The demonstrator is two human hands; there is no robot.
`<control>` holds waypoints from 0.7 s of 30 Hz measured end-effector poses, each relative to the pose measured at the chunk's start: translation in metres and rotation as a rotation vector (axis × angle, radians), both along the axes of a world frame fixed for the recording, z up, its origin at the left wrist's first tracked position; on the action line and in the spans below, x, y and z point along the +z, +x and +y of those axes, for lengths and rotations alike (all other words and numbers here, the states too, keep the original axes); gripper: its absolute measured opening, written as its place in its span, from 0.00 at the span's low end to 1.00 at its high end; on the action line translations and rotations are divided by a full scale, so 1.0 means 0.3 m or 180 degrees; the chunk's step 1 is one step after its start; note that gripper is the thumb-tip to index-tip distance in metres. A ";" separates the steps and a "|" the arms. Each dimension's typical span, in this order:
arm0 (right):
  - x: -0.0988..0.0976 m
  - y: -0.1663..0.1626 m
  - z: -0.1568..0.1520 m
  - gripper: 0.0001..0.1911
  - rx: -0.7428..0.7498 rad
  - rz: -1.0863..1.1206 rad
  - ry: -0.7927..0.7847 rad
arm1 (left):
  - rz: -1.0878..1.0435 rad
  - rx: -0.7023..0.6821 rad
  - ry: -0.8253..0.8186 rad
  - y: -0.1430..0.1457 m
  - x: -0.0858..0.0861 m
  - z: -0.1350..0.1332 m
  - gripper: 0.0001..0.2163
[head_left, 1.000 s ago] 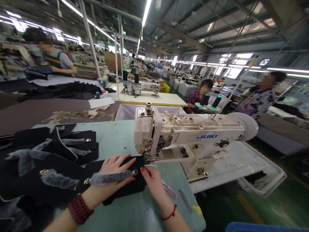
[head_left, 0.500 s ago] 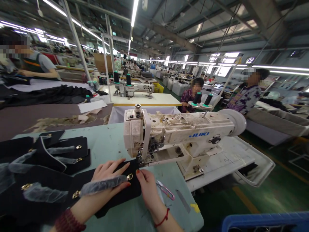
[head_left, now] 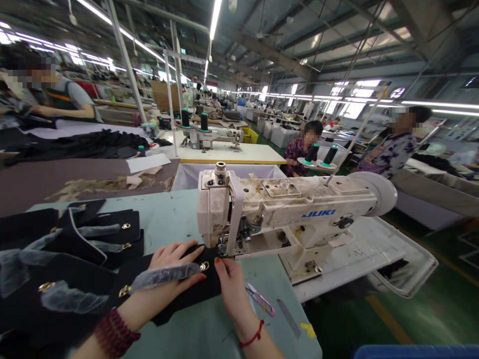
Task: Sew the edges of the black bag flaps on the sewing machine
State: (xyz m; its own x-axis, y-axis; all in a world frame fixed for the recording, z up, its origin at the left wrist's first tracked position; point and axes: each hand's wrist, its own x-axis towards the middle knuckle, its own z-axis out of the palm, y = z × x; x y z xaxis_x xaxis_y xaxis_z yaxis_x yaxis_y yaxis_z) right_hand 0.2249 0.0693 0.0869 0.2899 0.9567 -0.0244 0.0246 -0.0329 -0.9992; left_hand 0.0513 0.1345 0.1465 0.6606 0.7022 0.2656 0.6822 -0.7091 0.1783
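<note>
Here a black panel [head_left: 187, 291] is lying flat on the pale green surface [head_left: 175, 214], near its front edge, with its far end tucked under the head of the sewing machine [head_left: 284, 212]. A strap wrapped in clear film [head_left: 164, 273] is running across the panel between two gold fittings. The left hand [head_left: 174, 264] is pressing down on the panel with its fingers [head_left: 190, 248] spread flat and released, the wrapped strap lying over them. The right hand [head_left: 232, 289] is resting at the panel's right side, its fingers curled and its thumb tip touching the panel's edge just before the needle area; whether it is pinching the material I cannot tell. A red cord [head_left: 251, 339] is sitting around the right wrist, and a dark red beaded band [head_left: 114, 333] around the left.

Just right of the right hand, small pink-handled snips [head_left: 261, 299] are lying on the surface. Toward the left edge, a stack of similar black panels [head_left: 71, 249] with wrapped straps is piling up. Two black thread cones [head_left: 322, 155] are standing behind the machine. Farther off, other people are sitting at other surfaces.
</note>
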 end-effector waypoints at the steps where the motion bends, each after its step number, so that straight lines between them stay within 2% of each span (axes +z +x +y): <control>1: 0.003 -0.001 -0.001 0.25 -0.0010 -0.0036 -0.0007 | 0.0014 -0.0013 -0.0004 -0.001 -0.002 0.003 0.22; 6: 0.003 -0.004 -0.001 0.26 -0.0085 -0.0203 -0.0092 | 0.0001 -0.0017 0.0006 -0.008 -0.008 0.015 0.21; 14: 0.001 -0.010 0.009 0.29 -0.0146 -0.0241 -0.0105 | 0.0045 0.0067 0.0014 0.005 0.014 0.025 0.20; 17: -0.033 -0.025 0.012 0.34 -0.0199 -0.0166 -0.0182 | 0.0081 0.0096 0.0066 -0.004 -0.032 0.038 0.20; 19: -0.054 -0.026 0.003 0.37 -0.0327 -0.0141 -0.0245 | 0.0020 0.0077 0.0191 -0.010 -0.085 0.057 0.20; 21: -0.054 -0.015 -0.025 0.35 -0.0397 -0.0382 -0.0243 | -0.0264 0.0175 0.0363 -0.006 -0.142 0.078 0.18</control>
